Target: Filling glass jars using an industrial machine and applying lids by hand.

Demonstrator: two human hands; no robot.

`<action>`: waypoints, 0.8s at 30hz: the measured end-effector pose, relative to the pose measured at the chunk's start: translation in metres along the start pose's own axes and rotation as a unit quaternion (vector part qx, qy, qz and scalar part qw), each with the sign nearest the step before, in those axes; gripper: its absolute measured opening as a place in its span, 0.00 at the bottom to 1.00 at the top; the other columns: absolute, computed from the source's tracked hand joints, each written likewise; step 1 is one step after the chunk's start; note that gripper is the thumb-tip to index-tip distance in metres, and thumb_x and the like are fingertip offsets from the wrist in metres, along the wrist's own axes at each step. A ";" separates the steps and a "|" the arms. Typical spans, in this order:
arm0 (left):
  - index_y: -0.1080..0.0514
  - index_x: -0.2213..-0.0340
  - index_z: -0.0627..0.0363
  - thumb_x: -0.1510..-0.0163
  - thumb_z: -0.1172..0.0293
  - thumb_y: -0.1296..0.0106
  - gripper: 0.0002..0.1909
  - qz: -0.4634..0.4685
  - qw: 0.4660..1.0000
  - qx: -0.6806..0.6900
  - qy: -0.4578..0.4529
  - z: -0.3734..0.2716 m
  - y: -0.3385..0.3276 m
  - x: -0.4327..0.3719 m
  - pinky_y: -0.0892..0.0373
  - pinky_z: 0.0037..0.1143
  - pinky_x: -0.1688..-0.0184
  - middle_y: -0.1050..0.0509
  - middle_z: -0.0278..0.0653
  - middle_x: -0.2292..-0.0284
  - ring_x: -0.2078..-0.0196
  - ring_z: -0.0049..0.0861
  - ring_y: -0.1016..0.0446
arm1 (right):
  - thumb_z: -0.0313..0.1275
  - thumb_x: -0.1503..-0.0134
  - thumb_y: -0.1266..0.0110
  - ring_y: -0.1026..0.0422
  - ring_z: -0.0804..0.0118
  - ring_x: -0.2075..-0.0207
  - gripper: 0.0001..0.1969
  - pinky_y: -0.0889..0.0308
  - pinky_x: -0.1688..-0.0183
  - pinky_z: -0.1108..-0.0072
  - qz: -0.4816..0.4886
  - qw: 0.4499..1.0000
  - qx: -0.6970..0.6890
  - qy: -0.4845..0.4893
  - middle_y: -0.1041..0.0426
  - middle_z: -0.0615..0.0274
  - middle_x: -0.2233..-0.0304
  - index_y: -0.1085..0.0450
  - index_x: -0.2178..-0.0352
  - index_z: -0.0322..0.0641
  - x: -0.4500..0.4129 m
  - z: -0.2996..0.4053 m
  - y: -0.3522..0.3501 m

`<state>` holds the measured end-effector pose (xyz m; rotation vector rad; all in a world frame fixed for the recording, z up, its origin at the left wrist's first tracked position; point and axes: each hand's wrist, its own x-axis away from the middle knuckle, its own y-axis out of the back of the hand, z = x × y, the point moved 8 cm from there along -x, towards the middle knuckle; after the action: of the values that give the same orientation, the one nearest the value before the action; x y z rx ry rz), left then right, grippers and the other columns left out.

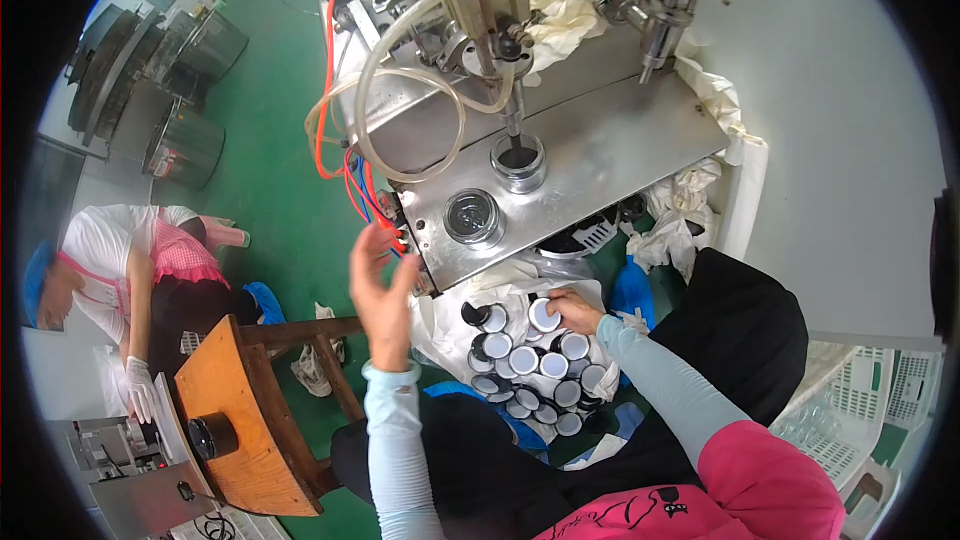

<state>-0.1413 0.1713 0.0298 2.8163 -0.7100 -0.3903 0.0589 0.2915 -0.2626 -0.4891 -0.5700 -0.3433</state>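
My right hand [576,310] grips a black jar lid [544,314] with its white liner facing up. Under it lies a heap of similar lids [523,361] on a white plastic sheet between my knees. My left hand [381,292], blurred, is raised by the near left corner of a steel worktop [607,157], fingers apart and nothing visible in them. A glass jar [473,218] filled with glossy dark material stands uncovered on the worktop. Behind it, a second glass jar [519,163] holds dark material, directly below a filling nozzle [513,116].
Clear hoses [364,101] and a red tube [325,90] run along the machine's left. A wooden stool [240,420] carries a closed black jar [213,436]. A co-worker [112,270] bends over a small machine at left. White plastic crates [832,420] stand at right.
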 end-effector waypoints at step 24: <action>0.38 0.58 0.67 0.73 0.72 0.40 0.35 0.036 0.996 -0.017 -0.084 -0.101 -0.011 0.104 0.38 0.26 0.56 0.35 0.44 0.61 0.59 0.31 0.35 | 0.32 0.54 0.50 0.38 0.57 0.58 0.14 0.42 0.55 0.72 0.113 0.652 0.468 0.586 0.33 0.57 0.61 0.33 0.64 0.38 0.228 0.284 -0.209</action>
<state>-0.0180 0.1436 0.1014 2.7394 -0.8276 -0.6274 0.0262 0.2277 0.1517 0.7056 0.6329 -0.0312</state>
